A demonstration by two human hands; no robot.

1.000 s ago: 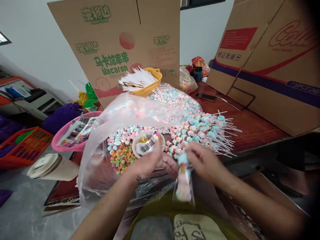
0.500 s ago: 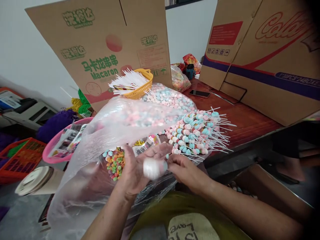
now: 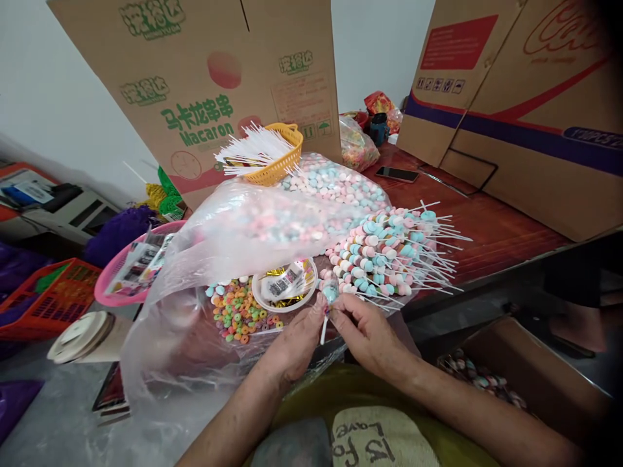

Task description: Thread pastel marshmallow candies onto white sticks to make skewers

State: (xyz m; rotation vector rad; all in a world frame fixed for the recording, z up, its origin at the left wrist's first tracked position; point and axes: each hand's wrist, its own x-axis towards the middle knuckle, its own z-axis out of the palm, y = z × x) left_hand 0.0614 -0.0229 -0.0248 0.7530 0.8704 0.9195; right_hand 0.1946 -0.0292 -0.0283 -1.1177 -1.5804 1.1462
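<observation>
Both hands meet at the table's near edge around a wrapped candy stick (image 3: pixel 329 292), its pale blue top up and its white stick pointing down. My left hand (image 3: pixel 302 334) pinches it from the left, and my right hand (image 3: pixel 363 327) has its fingers closed on it from the right. Just beyond lies a pile of candy skewers (image 3: pixel 384 253) in pink, blue, white and brown, sticks to the right. A white round tub (image 3: pixel 260 298) with wrappers and gold ties stands left of the hands, beside colourful candy rings (image 3: pixel 236 314).
A clear plastic bag (image 3: pixel 195 259) of pastel candies covers the table's left side. Behind it are a yellow basket (image 3: pixel 287 159) of sticks and a large carton (image 3: pixel 195 78). A phone (image 3: pixel 397 174) lies farther back. An open box (image 3: pixel 525 370) of skewers sits lower right.
My left hand has gone from an open palm to a pinch beside my right hand. The candy stick, blurred and lying sideways before, is now upright between both hands. The view has shifted slightly.
</observation>
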